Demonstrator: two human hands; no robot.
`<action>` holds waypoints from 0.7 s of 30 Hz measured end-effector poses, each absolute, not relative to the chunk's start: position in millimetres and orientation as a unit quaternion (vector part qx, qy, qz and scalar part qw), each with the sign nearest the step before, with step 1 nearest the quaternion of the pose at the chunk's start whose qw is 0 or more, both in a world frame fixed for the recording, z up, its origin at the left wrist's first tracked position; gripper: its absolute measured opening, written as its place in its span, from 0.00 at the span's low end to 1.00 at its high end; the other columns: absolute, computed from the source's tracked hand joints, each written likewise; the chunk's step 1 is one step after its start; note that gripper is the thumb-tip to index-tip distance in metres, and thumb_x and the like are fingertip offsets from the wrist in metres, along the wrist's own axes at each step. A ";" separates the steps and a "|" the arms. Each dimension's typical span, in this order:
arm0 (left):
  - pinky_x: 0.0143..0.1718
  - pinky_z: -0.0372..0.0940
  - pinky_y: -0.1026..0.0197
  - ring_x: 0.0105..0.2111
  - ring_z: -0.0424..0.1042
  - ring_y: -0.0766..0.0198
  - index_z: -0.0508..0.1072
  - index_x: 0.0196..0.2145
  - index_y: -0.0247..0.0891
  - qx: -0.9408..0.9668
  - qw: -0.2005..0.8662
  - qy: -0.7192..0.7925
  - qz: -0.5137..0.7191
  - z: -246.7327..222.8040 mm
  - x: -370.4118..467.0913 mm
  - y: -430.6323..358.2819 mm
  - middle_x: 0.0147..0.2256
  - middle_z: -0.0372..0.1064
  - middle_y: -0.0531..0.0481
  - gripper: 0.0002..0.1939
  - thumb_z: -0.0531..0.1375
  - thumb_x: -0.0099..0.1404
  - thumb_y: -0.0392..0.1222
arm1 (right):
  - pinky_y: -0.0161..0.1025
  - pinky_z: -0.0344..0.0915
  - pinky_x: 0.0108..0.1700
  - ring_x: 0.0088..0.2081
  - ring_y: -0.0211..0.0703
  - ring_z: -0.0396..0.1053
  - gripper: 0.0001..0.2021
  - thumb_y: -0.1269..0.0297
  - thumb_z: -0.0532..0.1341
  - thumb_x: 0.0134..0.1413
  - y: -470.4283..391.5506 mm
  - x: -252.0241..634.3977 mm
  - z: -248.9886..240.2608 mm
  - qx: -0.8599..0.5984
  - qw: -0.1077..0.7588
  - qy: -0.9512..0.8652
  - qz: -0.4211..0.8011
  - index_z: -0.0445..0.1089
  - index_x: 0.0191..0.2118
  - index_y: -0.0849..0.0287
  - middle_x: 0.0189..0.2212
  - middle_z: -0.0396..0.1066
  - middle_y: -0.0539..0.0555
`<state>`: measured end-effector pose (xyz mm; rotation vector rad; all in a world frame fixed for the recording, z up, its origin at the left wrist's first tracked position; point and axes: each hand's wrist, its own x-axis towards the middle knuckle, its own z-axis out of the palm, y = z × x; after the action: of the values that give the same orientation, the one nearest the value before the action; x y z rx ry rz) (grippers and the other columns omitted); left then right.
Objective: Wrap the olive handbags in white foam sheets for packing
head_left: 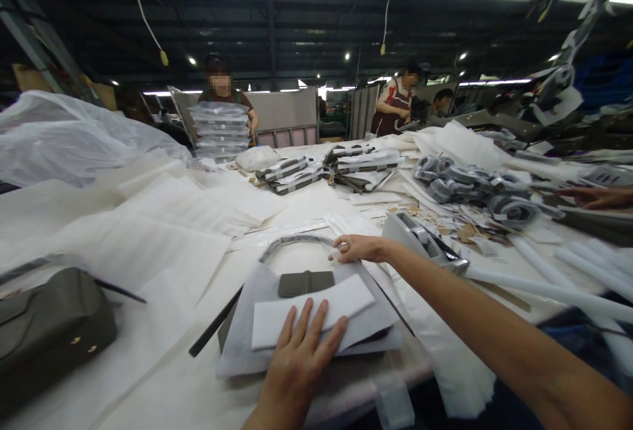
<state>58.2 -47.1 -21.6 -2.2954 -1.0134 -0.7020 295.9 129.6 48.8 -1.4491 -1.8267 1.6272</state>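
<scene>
In front of me a dark olive handbag lies flat, largely covered by thin white wrapping sheets. Its curved handle is wrapped and points away from me. My left hand is spread flat on a folded white foam sheet over the bag's front. At the right end of the handle, my right hand has its fingers bent together; what is between them, if anything, is too small to make out. A grey tape dispenser stands just right of my right wrist.
Another olive bag sits at the left, beside stacked white foam sheets. Wrapped bags lie farther back, with wrapped grey coils to the right. Co-workers stand beyond the table; another person's hand shows at right.
</scene>
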 end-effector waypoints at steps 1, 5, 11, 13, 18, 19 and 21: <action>0.61 0.61 0.46 0.63 0.61 0.50 0.56 0.66 0.53 -0.850 0.267 -0.375 -0.255 -20.9 58.0 -47.6 0.63 0.62 0.51 0.23 0.46 0.76 0.45 | 0.38 0.71 0.43 0.41 0.42 0.75 0.33 0.65 0.71 0.46 129.7 297.1 48.6 -0.486 0.159 -0.627 0.588 0.61 0.58 0.62 0.48 0.76 0.60; 0.61 0.61 0.46 0.63 0.61 0.50 0.55 0.67 0.53 -0.851 0.272 -0.376 -0.245 -19.6 58.0 -48.3 0.63 0.62 0.51 0.23 0.45 0.76 0.44 | 0.36 0.70 0.44 0.41 0.39 0.74 0.48 0.64 0.71 0.46 131.1 304.9 46.8 -0.443 0.197 -0.605 0.631 0.45 0.69 0.56 0.54 0.72 0.61; 0.60 0.61 0.46 0.64 0.59 0.50 0.55 0.67 0.52 -0.854 0.269 -0.374 -0.240 -19.4 58.2 -48.1 0.64 0.61 0.50 0.23 0.44 0.76 0.42 | 0.33 0.67 0.47 0.41 0.36 0.72 0.43 0.70 0.72 0.43 141.8 312.7 41.3 -0.469 0.174 -0.599 0.625 0.57 0.66 0.61 0.49 0.74 0.58; 0.61 0.61 0.45 0.63 0.60 0.50 0.56 0.66 0.53 -0.855 0.265 -0.374 -0.244 -19.2 58.1 -47.9 0.63 0.61 0.50 0.23 0.43 0.77 0.42 | 0.32 0.67 0.44 0.39 0.37 0.72 0.35 0.69 0.72 0.44 148.5 310.5 39.0 -0.491 0.149 -0.599 0.615 0.65 0.60 0.63 0.43 0.76 0.56; 0.61 0.60 0.47 0.63 0.61 0.50 0.56 0.66 0.53 -0.852 0.265 -0.373 -0.255 -18.8 58.8 -47.7 0.63 0.63 0.50 0.23 0.45 0.76 0.44 | 0.31 0.65 0.31 0.28 0.35 0.70 0.22 0.64 0.73 0.44 163.9 298.6 34.7 -0.525 0.066 -0.596 0.604 0.73 0.48 0.61 0.26 0.72 0.47; 0.62 0.60 0.47 0.63 0.61 0.50 0.56 0.66 0.53 -0.851 0.264 -0.375 -0.255 -19.0 59.0 -47.8 0.63 0.63 0.50 0.23 0.45 0.76 0.45 | 0.31 0.64 0.29 0.26 0.34 0.69 0.20 0.62 0.73 0.43 166.2 295.5 33.7 -0.530 0.052 -0.597 0.600 0.74 0.44 0.61 0.24 0.71 0.46; 0.62 0.59 0.46 0.63 0.61 0.50 0.57 0.66 0.54 -0.850 0.259 -0.380 -0.256 -19.6 59.3 -47.8 0.63 0.62 0.50 0.23 0.44 0.76 0.44 | 0.30 0.60 0.24 0.22 0.33 0.65 0.17 0.58 0.74 0.42 170.0 289.3 31.5 -0.539 0.027 -0.599 0.592 0.73 0.35 0.60 0.21 0.68 0.45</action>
<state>59.3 -47.8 -19.6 -2.3038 -1.0298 -0.6936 289.3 170.0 31.5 -1.6634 -1.8511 1.8273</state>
